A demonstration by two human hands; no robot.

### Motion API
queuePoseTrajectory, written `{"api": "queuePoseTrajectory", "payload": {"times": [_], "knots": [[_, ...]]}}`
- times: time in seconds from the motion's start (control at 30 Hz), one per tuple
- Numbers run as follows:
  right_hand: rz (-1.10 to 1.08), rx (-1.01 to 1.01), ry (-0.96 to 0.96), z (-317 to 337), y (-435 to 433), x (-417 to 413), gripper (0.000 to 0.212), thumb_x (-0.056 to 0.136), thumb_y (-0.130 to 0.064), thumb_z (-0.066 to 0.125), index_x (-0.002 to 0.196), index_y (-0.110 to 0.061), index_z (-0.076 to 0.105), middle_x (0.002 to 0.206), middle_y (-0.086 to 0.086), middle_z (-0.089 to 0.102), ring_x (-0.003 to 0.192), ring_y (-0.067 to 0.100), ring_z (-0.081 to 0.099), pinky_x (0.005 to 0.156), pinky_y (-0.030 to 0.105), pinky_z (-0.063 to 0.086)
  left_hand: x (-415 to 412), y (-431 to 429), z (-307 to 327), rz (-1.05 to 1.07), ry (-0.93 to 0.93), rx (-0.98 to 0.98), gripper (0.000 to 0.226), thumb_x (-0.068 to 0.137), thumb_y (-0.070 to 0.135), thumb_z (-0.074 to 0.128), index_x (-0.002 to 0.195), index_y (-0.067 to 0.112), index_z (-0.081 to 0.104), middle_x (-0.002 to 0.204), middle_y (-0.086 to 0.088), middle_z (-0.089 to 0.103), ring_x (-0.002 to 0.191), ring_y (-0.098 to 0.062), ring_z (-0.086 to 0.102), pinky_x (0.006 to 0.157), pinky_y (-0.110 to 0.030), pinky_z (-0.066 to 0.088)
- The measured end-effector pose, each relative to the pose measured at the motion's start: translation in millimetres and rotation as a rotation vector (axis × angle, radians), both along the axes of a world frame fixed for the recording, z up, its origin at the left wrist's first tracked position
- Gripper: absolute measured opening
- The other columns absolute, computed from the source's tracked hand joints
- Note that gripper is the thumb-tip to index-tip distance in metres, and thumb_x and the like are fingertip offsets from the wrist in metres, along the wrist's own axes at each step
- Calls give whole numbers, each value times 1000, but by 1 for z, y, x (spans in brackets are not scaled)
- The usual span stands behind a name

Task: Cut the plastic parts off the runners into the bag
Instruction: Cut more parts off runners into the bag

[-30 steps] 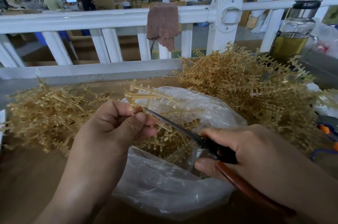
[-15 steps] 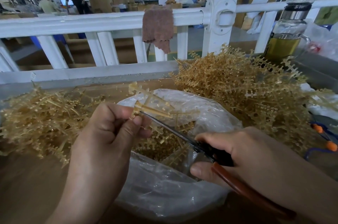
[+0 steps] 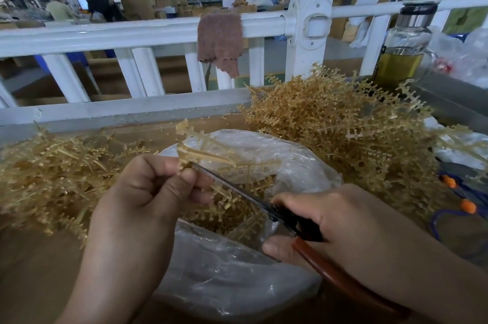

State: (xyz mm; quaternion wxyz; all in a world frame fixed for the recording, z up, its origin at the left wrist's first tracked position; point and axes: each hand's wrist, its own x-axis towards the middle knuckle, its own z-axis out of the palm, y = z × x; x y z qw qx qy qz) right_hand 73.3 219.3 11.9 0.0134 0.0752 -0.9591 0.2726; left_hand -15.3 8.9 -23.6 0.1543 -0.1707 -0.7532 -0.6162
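My left hand (image 3: 148,191) pinches a tan plastic runner (image 3: 200,149) by its near end and holds it over the open clear bag (image 3: 227,278). Scissors (image 3: 253,199) with dark blades and brown-red handles are gripped in my right hand (image 3: 335,226). The blade tips sit against the runner right beside my left thumb. Cut tan parts (image 3: 232,215) lie inside the bag under the blades.
A large heap of tan runners (image 3: 343,133) rises at the right, a flatter heap (image 3: 45,173) at the left. A white railing (image 3: 137,33) with a brown cloth (image 3: 220,41) runs behind. A glass bottle (image 3: 406,41) stands at the back right. Blue cord with orange beads (image 3: 459,197) lies far right.
The runner has tilted and shifted slightly in my left hand, and the scissors' blades have kept working at its base. Both hands stay over the bag.
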Motion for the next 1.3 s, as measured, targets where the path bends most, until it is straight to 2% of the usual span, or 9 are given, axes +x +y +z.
{"api": "queuePoseTrajectory", "payload": {"times": [0.1,0.17,0.23,0.63,0.73,0.9,1.0,1.13,1.3], "knots": [[-33,38,56,-1,-1,1,64,70,-79,42,116,-37,56,73,-30,60,69,-12,58,59,11,46,-5,-2,-2,-78,-70,105,8,83,35,70,76,35,66,81,-3,78,69,-23,77,69,-36,54],[-56,92,101,-2,-1,2,71,68,-82,36,119,-37,54,68,-24,61,69,-7,59,57,16,49,-9,-5,-7,-110,-105,158,10,82,32,76,76,33,68,82,-8,78,70,-27,76,78,-43,52],[-67,128,132,-3,-1,2,72,67,-83,31,118,-38,54,67,-20,60,65,-4,58,55,20,50,-12,-7,-9,-147,-139,205,6,82,32,70,77,29,69,83,-11,77,71,-28,75,82,-46,52],[-45,122,130,-1,-1,2,74,70,-80,29,121,-34,56,69,-18,62,68,-2,60,64,21,52,-13,-6,-10,-186,-153,254,7,81,30,69,76,26,71,81,-9,76,67,-23,73,76,-42,51],[-36,116,117,1,-1,2,74,70,-79,31,123,-33,56,70,-20,62,66,-2,61,62,23,54,-12,-6,-9,-199,-169,265,8,81,31,69,76,25,72,82,-10,76,67,-23,72,76,-41,51],[-38,113,96,3,-2,2,70,72,-76,37,122,-33,58,75,-18,67,66,-1,62,63,22,54,-11,-5,-7,-233,-198,286,10,77,35,71,76,25,73,82,-12,76,67,-22,72,64,-27,59],[-32,119,74,4,-3,2,67,73,-75,38,121,-34,60,72,-14,67,62,1,62,60,24,55,-10,-5,-7,-232,-210,297,10,77,35,76,76,25,73,82,-12,76,65,-21,72,64,-23,58],[-17,100,69,2,-3,1,66,73,-74,40,120,-33,63,79,-19,69,64,0,63,60,24,55,-8,-5,-6,-193,-200,272,28,73,52,75,78,25,73,81,-9,76,65,-21,71,67,-26,57],[-30,104,86,-3,-4,0,73,70,-80,36,122,-33,56,72,-21,63,69,-5,59,60,18,50,-4,0,-5,-204,-210,307,26,95,38,64,76,21,67,77,-12,72,70,-23,71,65,-26,58]]}}
